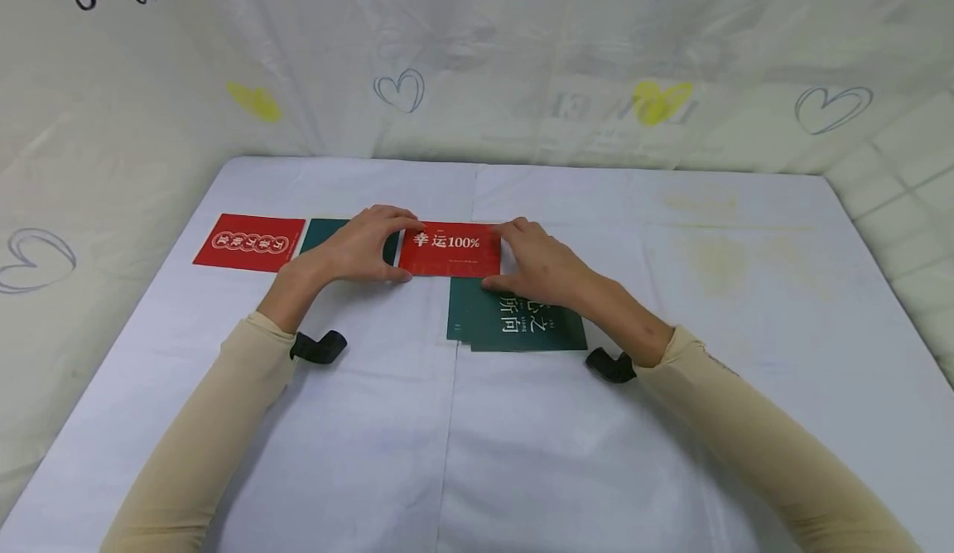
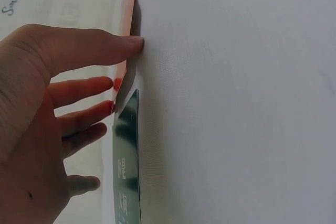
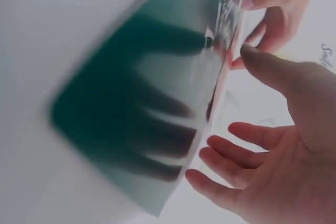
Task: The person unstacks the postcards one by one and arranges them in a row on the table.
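Note:
A red card [image 1: 450,257] with white lettering lies crosswise between my two hands in the head view. My left hand [image 1: 356,245] holds its left end, thumb at the lower edge and fingers at the upper edge. At the other end my right hand [image 1: 547,265] grips the card, with its thumb at the lower right corner. Just below, a small stack of dark green cards [image 1: 532,334] lies on the table, partly under the right hand. Left of the held card is a green card [image 1: 322,232], mostly hidden by my left hand.
Another red card [image 1: 249,243] lies at the far left of the row. A white cloth covers the table [image 1: 358,454], with a fold line down its middle. Behind stands a pale curtain [image 1: 492,56] printed with hearts. Each wrist carries a black camera mount [image 1: 319,348].

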`<move>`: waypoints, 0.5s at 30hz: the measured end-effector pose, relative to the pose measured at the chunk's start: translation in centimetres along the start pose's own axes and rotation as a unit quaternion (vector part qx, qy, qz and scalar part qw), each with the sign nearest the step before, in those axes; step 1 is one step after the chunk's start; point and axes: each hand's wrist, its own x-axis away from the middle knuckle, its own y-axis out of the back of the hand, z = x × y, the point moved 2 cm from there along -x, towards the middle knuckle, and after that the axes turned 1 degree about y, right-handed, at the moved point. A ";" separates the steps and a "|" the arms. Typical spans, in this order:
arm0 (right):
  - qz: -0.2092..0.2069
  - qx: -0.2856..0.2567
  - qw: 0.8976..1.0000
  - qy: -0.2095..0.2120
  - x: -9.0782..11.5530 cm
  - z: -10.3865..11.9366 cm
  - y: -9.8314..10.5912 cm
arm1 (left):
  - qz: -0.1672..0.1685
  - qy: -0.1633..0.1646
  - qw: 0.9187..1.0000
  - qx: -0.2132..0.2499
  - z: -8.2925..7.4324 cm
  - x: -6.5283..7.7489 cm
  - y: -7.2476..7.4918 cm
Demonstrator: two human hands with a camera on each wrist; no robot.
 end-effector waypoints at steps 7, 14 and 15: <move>0.024 -0.010 1.000 -0.001 2.2 -0.6 0.6 | -0.016 -0.006 1.000 -0.008 -1.0 0.4 0.1; 0.052 -0.027 0.998 0.026 4.7 -1.3 0.2 | -0.047 -0.064 0.997 -0.017 -5.9 1.8 -0.8; 0.054 -0.023 0.998 0.033 4.9 -1.2 0.0 | -0.050 -0.075 0.996 -0.018 -6.6 2.0 -1.1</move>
